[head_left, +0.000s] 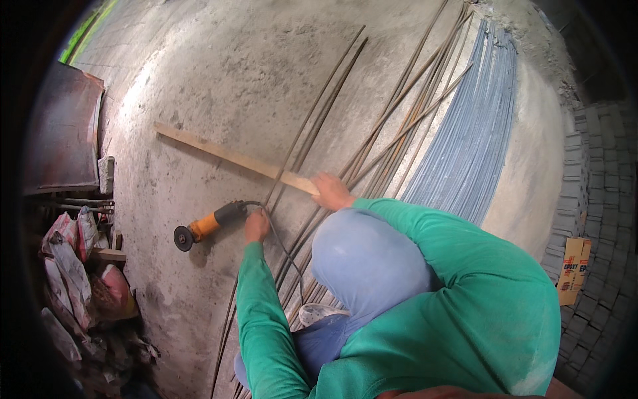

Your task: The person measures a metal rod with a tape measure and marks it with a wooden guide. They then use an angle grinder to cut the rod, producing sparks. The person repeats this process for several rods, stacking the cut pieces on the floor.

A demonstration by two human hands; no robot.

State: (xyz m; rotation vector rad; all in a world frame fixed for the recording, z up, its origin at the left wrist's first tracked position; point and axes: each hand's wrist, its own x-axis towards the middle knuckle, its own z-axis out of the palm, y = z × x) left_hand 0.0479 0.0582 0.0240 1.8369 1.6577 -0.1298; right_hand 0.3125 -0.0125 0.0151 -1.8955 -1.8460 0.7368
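Note:
My right hand (pixel 332 191) grips the near end of a long wooden board (pixel 226 154), which slants away to the left over the concrete floor. Thin steel rods (pixel 319 106) cross the board close to that end. My left hand (pixel 257 226) is closed around one of these rods, as far as I can make out; the fingers hide part of it. Just left of this hand lies an orange and black angle grinder (pixel 209 224) with a dark disc. Its black cable (pixel 286 249) curves past my left hand toward my shoe (pixel 320 312).
Rusty rods (pixel 412 100) lie in a loose bunch beside a dense bundle of blue-grey rods (pixel 465 133). Stacked grey blocks (pixel 601 199) and a cardboard box (pixel 573 271) stand at the right. At left are crumpled sacks (pixel 73 279) and a rusty metal sheet (pixel 66 130).

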